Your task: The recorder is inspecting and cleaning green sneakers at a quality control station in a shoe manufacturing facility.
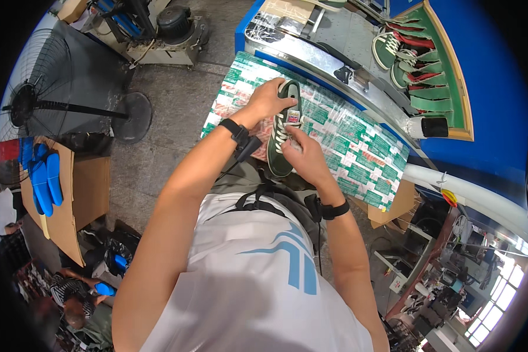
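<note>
**Head view: two hands hold a green shoe**

The head view looks down at a person in a white shirt. Both hands are up in front of the chest, over a worktable (358, 158) covered with green, red and white paper.

A dark green shoe (283, 132) with white laces sits between the hands. Its toe points away from the person and its heel points back at them.

The left hand (270, 100) is wrapped around the far end of the shoe, near the toe. The right hand (304, 157) grips the shoe's right side by the laces, closer to the body. The shoe touches both hands.

Each wrist wears a black band. More green shoes (402, 56) lie on a rack past the table. A big fan (29, 100) stands on the left, and blue insoles (44, 179) lie on a brown box.
</note>
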A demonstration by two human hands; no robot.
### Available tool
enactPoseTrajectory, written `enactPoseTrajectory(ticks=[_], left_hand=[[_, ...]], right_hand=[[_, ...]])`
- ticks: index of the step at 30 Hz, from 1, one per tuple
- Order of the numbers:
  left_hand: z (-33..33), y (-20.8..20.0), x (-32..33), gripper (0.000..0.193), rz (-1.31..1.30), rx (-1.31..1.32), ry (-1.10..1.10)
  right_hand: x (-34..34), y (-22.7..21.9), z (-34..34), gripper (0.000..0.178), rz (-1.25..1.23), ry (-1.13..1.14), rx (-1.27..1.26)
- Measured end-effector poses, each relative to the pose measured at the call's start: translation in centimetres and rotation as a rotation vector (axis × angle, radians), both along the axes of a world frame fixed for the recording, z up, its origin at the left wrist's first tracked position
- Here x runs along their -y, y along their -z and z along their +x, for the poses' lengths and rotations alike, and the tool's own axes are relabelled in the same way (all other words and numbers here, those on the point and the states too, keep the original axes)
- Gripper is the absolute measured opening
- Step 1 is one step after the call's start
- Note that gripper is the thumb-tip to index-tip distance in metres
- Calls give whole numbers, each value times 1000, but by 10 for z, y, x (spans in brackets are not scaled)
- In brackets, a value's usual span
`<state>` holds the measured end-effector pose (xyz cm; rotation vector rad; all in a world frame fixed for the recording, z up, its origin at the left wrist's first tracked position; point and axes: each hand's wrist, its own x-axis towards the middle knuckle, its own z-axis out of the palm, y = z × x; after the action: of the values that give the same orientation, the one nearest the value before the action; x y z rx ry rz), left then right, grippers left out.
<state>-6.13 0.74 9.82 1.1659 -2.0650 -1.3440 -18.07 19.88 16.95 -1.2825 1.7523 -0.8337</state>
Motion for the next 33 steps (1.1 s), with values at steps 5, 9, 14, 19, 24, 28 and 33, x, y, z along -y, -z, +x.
enactPoseTrajectory(ticks=[5,9,14,19,24,28,33], left_hand=[[-5,-3,6,77,73,74,55],[0,1,3,75,138,37,39],[-15,8,-10,111,152,54,23],[-48,11,-12,108,161,268,-58],[-47,14,-3,102,161,307,15],[-45,17,-3,101,100,319,31],[-45,15,-7,102,84,346,7]], right_hand=[[4,-5,46,59,17,-12,-135],[-9,-10,73,61,-50,-285,48],[-40,-11,20,74,-94,-32,-234],[-18,9,-9,79,-137,-55,-421],[-56,-37,-24,82,-132,-272,-526],[-106,-74,-23,82,121,-311,-523],[-65,-15,-3,87,-234,-107,-320]])
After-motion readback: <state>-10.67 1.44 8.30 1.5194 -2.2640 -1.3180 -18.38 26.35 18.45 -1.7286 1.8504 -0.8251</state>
